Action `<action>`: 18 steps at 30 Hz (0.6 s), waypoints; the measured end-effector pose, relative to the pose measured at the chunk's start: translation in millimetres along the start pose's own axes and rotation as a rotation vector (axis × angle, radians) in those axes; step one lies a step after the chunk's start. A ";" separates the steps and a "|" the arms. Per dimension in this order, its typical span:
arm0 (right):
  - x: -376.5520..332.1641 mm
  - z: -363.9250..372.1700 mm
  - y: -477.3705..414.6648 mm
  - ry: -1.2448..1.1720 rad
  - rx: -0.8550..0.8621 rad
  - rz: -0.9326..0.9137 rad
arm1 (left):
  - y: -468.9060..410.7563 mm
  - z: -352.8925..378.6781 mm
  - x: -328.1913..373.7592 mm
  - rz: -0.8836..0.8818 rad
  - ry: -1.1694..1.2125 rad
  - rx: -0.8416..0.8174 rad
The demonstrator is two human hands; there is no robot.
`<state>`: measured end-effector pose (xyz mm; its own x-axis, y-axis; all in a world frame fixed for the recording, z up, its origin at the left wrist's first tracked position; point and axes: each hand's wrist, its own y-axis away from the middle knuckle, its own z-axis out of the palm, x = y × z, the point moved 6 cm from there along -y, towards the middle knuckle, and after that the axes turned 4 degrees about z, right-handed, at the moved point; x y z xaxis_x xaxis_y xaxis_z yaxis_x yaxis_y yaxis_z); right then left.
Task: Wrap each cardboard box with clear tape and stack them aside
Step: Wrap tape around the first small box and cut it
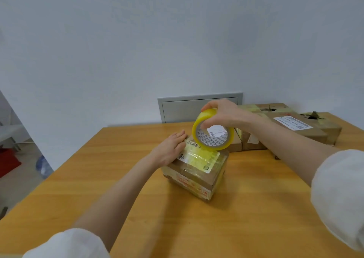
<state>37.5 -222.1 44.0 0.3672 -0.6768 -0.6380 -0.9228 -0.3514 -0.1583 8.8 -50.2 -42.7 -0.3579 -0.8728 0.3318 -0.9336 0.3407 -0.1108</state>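
A small cardboard box [197, 171] is set near the middle of the wooden table [137, 208], its top covered by a white shipping label with a barcode and by glossy strips of clear tape. The left hand [169, 151] is laid flat on the box's top left edge, fingers stretched out and together, gripping nothing. A roll of yellowish clear tape [213, 134] is held above the far end of the box by the right hand [224, 113], which is closed around the roll's upper rim; the thumb is seen inside the core, while the other fingertips are hidden behind the roll. The roll's lower edge appears to meet the box top, but whether a strip is being drawn out cannot be made out through the glare. Further boxes [307, 128] are seen at the table's far right corner, partly hidden by the right forearm, so their number and the way they rest on one another cannot be told; a torn top and a white label are visible on them. A grey panel [181, 108] on the wall is partly covered by the right hand. Both arms are cut off at white sleeves at the frame's edges.
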 end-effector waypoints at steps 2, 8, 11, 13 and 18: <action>-12.1 0.6 -0.7 0.060 0.001 -0.064 | 10.7 2.7 0.5 -0.040 -0.012 0.023; -7.4 14.1 -1.7 0.203 -0.097 -0.082 | 42.7 19.9 13.2 -0.116 -0.138 -0.116; 3.2 9.1 -0.6 0.156 -0.088 -0.065 | 37.6 19.5 21.7 -0.040 -0.230 -0.194; 7.0 5.9 -2.9 0.166 -0.063 -0.063 | 29.2 21.5 22.5 -0.023 -0.274 -0.226; 15.3 5.5 -14.6 0.133 -0.030 -0.033 | 4.7 16.5 7.2 -0.079 -0.256 -0.231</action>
<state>55.9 -223.7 32.4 0.4117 -0.7435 -0.5270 -0.9066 -0.3927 -0.1543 1.6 -60.7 -56.3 -0.3040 -0.9491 0.0821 -0.9409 0.3127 0.1300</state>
